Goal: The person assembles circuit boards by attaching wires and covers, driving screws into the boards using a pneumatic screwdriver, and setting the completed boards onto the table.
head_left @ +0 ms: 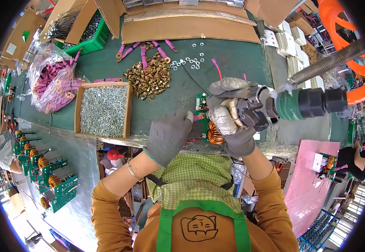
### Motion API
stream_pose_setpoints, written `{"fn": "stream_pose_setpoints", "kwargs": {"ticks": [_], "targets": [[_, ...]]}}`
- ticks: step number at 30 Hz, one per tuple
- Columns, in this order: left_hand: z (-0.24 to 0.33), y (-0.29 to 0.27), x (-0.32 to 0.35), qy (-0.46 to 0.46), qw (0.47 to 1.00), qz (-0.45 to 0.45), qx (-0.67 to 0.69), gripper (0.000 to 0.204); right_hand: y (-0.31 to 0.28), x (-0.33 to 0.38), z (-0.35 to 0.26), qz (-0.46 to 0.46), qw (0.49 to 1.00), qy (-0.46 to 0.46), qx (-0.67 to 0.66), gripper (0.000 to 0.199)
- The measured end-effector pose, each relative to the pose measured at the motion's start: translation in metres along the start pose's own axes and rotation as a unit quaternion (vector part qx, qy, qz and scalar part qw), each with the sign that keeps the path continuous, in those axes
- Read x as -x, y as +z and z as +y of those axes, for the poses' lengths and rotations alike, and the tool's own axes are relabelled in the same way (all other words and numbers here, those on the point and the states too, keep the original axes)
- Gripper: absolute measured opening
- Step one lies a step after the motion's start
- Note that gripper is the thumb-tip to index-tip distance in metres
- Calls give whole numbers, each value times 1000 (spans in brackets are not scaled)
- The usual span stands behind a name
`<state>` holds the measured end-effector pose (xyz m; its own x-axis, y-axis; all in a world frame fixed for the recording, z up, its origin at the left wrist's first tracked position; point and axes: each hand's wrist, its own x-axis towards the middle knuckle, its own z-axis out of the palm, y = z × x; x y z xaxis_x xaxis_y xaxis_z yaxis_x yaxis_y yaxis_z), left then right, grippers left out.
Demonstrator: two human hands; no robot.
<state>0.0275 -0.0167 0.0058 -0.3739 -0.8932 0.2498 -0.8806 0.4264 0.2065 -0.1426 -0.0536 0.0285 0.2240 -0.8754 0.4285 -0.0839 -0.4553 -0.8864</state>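
Right grey-gloved fingers (223, 120) wrap a black, green-banded power tool (289, 105) near a green circuit board (200, 101), copper coil (216, 135) mounted, fastening apparently unfinished, while left fingers (188, 117) curl, grip unclear.

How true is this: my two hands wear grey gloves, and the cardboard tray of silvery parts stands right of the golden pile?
The side is wrong: the head view shows the cardboard tray left of the golden pile. The left hand and right hand are grey-gloved.
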Motion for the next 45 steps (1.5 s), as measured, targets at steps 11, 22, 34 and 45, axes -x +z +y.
{"fn": "stream_pose_setpoints", "kwargs": {"ticks": [11, 22, 34, 45], "targets": [[0, -4, -3, -11, 999, -32, -7, 11, 14, -24, -15, 51, 995, -12, -86, 33], [-66, -79, 16, -50, 996, 34, -68, 40, -92, -98, -4, 125, 986, 57, -91, 22], [-163, -48, 72, -184, 979, 2, 86, 27, -172, -33, 0, -98, 829, 161, 527, 59], [-182, -68, 56, -336, 821, 16, 462, 26, -165, 10, 24, -96, 751, 270, 595, 70]]}}
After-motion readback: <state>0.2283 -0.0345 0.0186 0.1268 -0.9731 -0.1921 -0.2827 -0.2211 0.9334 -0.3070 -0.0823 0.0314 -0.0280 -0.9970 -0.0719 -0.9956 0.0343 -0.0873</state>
